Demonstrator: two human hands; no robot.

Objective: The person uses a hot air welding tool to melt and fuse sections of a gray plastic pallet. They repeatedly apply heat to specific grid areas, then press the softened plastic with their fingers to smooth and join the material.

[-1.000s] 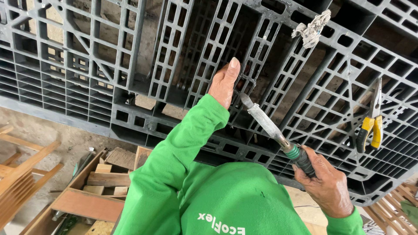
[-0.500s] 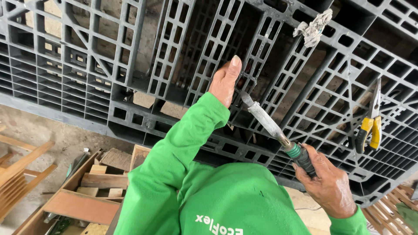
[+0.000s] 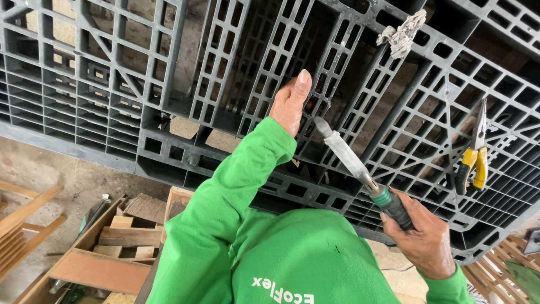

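Dark grey moulded plastic fills most of my view: a large plastic pallet (image 3: 140, 84) stood on edge, its face a grid of open square and rectangular cells with raised ribs and diagonal braces. Through the openings I see a pale, rough wall behind. Below it lies a dusty concrete floor (image 3: 50, 169), and at lower left an open wooden crate (image 3: 95, 264) holds several short offcuts of timber. Slatted wooden frames show at the far left and at the lower right corner.

I count two hands, both mine, with bright green sleeves (image 3: 236, 186) running up to them. My left hand (image 3: 289, 101) is raised against the pallet's ribs near the centre, fingers straight and close together, thumb tip uppermost; it grips nothing, only rests on the plastic. My right hand (image 3: 424, 239) is closed firmly round the dark handle with a green collar of one flat-bladed metal scraper tool (image 3: 351, 160). Its worn, silvery blade slants up and left, its tip just beside my left hand at the pallet's grid.

One pair of pliers with yellow handles (image 3: 473, 157) hangs in a cell at the right, well apart from both hands. One crumpled grey-white rag (image 3: 402, 35) is caught in the ribs near the top.
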